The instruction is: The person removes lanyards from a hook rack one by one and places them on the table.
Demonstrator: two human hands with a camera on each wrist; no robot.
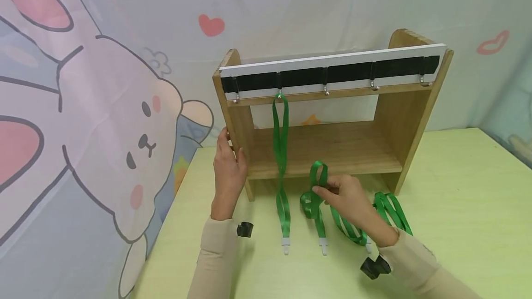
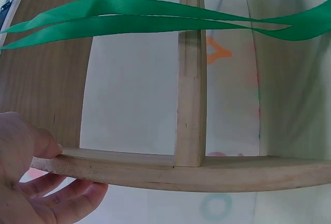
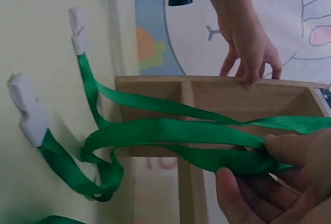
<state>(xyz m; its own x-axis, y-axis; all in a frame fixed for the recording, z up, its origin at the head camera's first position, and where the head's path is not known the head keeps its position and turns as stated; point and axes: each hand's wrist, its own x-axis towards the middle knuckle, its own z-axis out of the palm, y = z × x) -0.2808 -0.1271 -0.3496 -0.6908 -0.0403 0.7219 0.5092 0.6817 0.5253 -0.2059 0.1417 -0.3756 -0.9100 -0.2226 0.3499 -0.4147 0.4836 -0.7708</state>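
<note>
A wooden rack with a row of metal hooks stands on the pale green table. My left hand grips its left side panel, thumb on one face and fingers on the other. One green lanyard hangs from the second hook, its white clip lying on the table. My right hand pinches the loop of a second green lanyard in front of the shelf; its strap trails down to a white clip. The left hand shows behind the rack.
A third green lanyard lies bunched on the table by the rack's right foot. A cloth printed with a rabbit hangs at the left and behind. The other hooks on the rail hold nothing.
</note>
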